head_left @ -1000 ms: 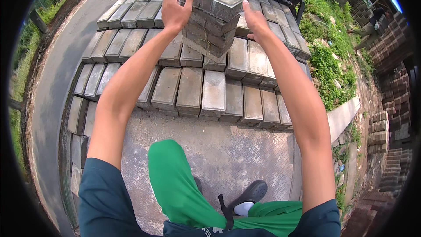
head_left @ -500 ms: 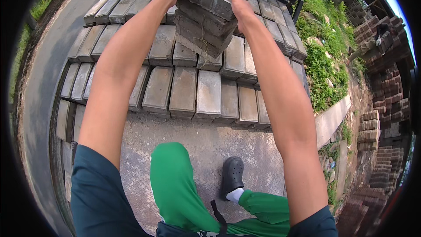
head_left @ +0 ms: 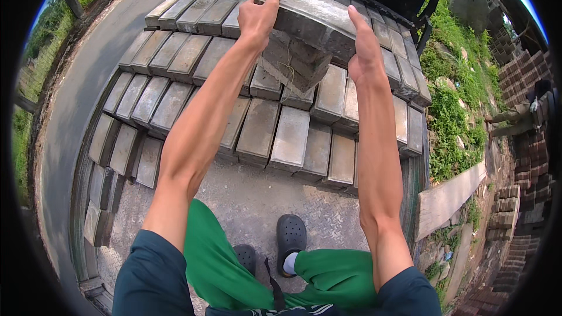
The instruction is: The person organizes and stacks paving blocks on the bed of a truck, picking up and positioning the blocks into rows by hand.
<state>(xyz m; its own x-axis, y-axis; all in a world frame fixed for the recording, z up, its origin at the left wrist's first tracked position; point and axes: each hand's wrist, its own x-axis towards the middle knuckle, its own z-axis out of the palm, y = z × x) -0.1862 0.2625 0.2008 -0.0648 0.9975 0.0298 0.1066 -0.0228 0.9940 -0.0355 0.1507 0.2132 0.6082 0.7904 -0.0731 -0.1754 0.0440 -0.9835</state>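
Between my two hands is a row of grey concrete paving blocks (head_left: 319, 10), with a pale, dusty top face and faint seams along its near side. My left hand (head_left: 260, 19) has its fingers bent around the left end. The right end is pressed by the palm of my right hand (head_left: 364, 44), its thumb pointing up along the edge; its other fingers are hidden. Below the held row, darker rough blocks (head_left: 298, 64) with a thin strand on them sit at an angle on the stack. Whether they touch the held row I cannot tell.
Stepped layers of paving blocks (head_left: 257, 126) cover the truck bed, with more along its left side (head_left: 124, 149). My feet stand on the patterned metal floor (head_left: 228, 181). A road (head_left: 76, 76) runs at left; grass (head_left: 459, 105) and stacked reddish blocks (head_left: 530, 76) lie at right.
My hands and the held row have shifted right and slightly down in the picture, and my arms are closer together. More of the truck bed's left side shows. Both shoes are now visible.
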